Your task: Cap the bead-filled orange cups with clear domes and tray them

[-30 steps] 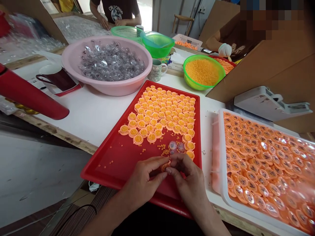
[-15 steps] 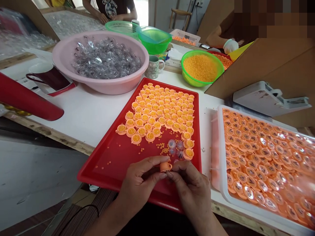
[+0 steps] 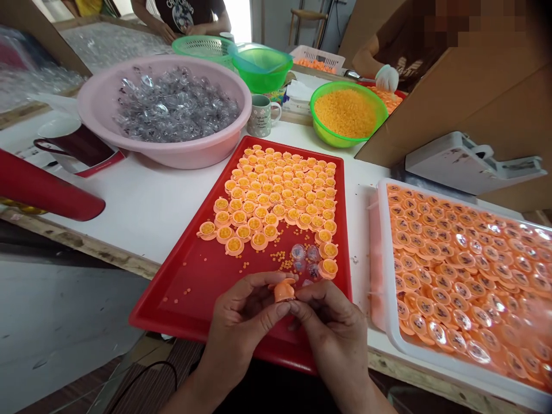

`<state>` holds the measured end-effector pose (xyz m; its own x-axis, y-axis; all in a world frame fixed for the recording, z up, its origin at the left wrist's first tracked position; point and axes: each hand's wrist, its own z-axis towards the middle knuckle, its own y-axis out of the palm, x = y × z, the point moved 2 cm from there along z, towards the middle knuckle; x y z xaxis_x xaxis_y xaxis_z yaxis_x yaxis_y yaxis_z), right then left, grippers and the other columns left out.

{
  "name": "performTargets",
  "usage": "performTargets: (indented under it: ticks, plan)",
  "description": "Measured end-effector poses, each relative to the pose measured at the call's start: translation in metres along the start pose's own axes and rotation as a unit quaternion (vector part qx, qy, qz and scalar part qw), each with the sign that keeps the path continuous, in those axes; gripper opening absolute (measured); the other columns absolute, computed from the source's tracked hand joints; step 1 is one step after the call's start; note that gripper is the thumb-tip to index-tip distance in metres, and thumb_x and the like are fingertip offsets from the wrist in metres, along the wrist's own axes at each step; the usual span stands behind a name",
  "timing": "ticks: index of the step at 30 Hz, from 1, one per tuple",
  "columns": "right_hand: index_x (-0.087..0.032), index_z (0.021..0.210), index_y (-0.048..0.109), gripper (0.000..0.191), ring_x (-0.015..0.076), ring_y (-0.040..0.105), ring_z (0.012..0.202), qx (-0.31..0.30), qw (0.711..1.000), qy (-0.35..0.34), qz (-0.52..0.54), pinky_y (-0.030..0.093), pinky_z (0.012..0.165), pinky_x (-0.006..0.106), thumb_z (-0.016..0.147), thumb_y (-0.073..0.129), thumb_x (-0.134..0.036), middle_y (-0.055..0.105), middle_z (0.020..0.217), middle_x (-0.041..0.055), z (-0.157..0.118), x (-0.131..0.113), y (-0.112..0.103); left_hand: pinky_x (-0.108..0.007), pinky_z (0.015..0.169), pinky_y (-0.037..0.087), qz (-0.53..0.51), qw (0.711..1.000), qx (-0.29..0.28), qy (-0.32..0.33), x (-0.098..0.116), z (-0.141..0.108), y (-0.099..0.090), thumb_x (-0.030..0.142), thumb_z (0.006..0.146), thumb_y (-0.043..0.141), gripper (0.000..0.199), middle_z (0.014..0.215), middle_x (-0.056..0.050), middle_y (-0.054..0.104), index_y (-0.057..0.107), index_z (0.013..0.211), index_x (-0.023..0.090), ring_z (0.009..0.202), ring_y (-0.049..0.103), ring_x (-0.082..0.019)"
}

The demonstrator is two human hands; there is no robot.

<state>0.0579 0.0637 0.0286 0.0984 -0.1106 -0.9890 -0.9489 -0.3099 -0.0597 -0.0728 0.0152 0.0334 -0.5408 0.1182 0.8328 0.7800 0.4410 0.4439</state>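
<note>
Between my two hands is a small orange toy cup on a saucer, tipped on its side with its rim toward me. My left hand pinches it from the left between thumb and fingers. My right hand grips its right side with thumb and forefinger. Both hands are over the near part of a red tray. Many orange toy cups with yellow bits inside stand upright on the tray's far part. Several clear domed lids and loose yellow bits lie just beyond my fingers.
A white bin of lidded orange cups stands at right. Behind the tray are a pink basin of clear lids, a mug and a green bowl of yellow bits. A cardboard panel rises at right; a co-worker's gloved hand shows behind it.
The toy cup has been turned between my fingers, so its handle no longer faces right. My hands stay close together over the tray. The view has shifted slightly.
</note>
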Motion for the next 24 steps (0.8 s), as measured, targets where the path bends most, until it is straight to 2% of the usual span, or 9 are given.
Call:
performTargets:
  ticks: [4,7,9,13,16,21,24]
  plan:
    - [-0.022,0.077,0.066,0.009,0.0142,0.062,0.057,0.010,0.996,-0.076,-0.038,0.052,0.054,0.026,0.085,0.069,-0.019,0.068,0.071,0.0005,0.000,-0.004,0.002,-0.017,0.079,0.058,-0.021,1.000,-0.010,0.000,-0.002,0.003,-0.002,0.012,0.077,0.078,0.021,0.087,0.003,0.076,0.074,0.093,0.025,0.088,0.071,-0.014]
    - [-0.022,0.082,0.063,0.010,0.0125,0.062,0.058,0.034,0.985,-0.138,-0.093,0.052,0.054,0.022,0.085,0.066,-0.014,0.066,0.071,-0.0014,0.000,-0.008,0.004,-0.015,0.080,0.057,-0.026,1.000,-0.007,0.012,-0.004,0.005,-0.003,0.013,0.077,0.078,0.025,0.094,0.003,0.077,0.074,0.098,0.026,0.089,0.071,-0.012]
    - [-0.023,0.090,0.061,0.012,0.0124,0.064,0.062,0.046,0.980,-0.150,-0.119,0.054,0.056,0.021,0.086,0.065,-0.013,0.066,0.074,-0.0020,0.000,-0.008,0.004,-0.015,0.081,0.057,-0.008,1.000,-0.002,0.025,-0.006,0.006,-0.004,0.014,0.079,0.077,0.024,0.097,0.002,0.077,0.075,0.100,0.026,0.088,0.071,-0.012]
    - [-0.023,0.113,0.061,0.025,0.0145,0.068,0.076,0.024,0.967,-0.168,-0.191,0.057,0.065,0.023,0.089,0.060,-0.016,0.067,0.089,0.0021,-0.002,-0.005,0.004,-0.017,0.076,0.057,0.039,0.998,0.017,0.054,-0.005,0.005,0.000,0.015,0.079,0.074,0.018,0.089,0.001,0.077,0.075,0.095,0.024,0.082,0.071,-0.013]
    - [-0.023,0.111,0.065,0.022,0.0161,0.067,0.082,0.014,0.954,-0.202,-0.223,0.057,0.069,0.024,0.090,0.059,-0.020,0.065,0.097,0.0051,0.000,-0.004,0.001,-0.016,0.074,0.057,0.074,0.994,0.045,0.067,-0.001,0.003,0.006,0.017,0.078,0.074,0.017,0.086,0.000,0.077,0.075,0.094,0.022,0.081,0.072,-0.014]
    - [-0.024,0.103,0.066,0.015,0.0142,0.063,0.070,-0.001,0.971,-0.172,-0.166,0.053,0.058,0.023,0.090,0.060,-0.021,0.063,0.092,0.0041,0.007,-0.004,0.001,-0.024,0.075,0.059,0.160,0.982,0.057,0.077,0.003,-0.001,-0.002,0.027,0.081,0.071,0.018,0.089,-0.004,0.078,0.074,0.097,0.020,0.083,0.073,-0.019]
    - [-0.024,0.098,0.065,0.011,0.0154,0.062,0.074,0.009,0.989,-0.112,-0.093,0.051,0.064,0.025,0.088,0.061,-0.023,0.063,0.088,0.0033,-0.002,-0.007,0.007,-0.029,0.078,0.060,0.253,0.963,0.037,0.090,0.003,-0.002,-0.001,0.034,0.082,0.070,0.023,0.095,-0.005,0.077,0.073,0.101,0.022,0.089,0.072,-0.023]
